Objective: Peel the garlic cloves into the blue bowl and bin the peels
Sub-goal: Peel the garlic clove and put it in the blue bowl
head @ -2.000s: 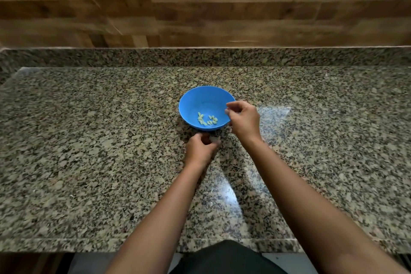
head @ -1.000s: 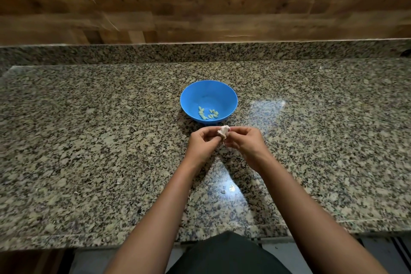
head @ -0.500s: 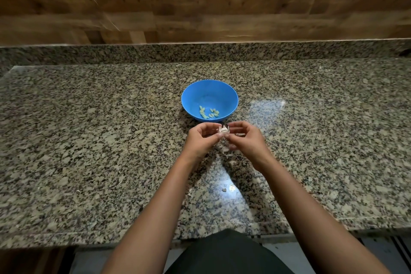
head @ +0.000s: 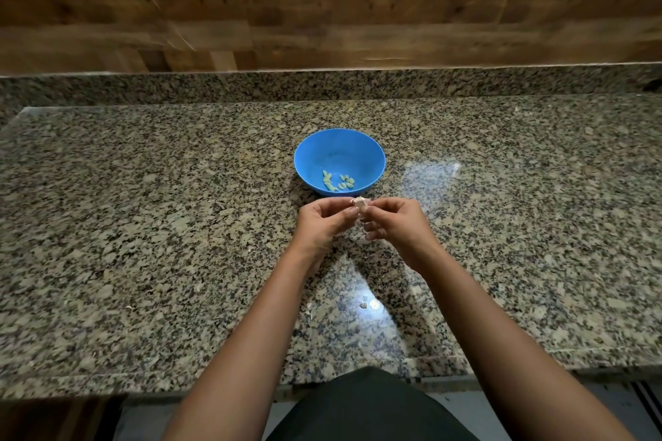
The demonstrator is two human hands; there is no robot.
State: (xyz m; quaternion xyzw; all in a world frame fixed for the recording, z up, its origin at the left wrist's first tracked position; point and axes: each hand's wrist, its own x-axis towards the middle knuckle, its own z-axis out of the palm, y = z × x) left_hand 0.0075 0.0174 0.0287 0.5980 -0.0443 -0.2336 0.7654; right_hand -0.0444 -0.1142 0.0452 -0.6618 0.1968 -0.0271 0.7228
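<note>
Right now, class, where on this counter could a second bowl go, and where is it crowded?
Free: counter left and right of the blue bowl. Crowded: its near side, where left hand and right hand pinch a garlic clove.

bowl (head: pixel 340 149) on counter (head: pixel 143 225) | peeled cloves (head: pixel 338 182) in bowl | garlic (head: pixel 360 203) between left hand (head: pixel 322 223) and right hand (head: pixel 398 223), before bowl

No text, label, brand, number or sign can be read, neither on the blue bowl (head: pixel 340 150), the granite counter (head: pixel 143 225) nor the wood-panelled wall (head: pixel 107 11).
</note>
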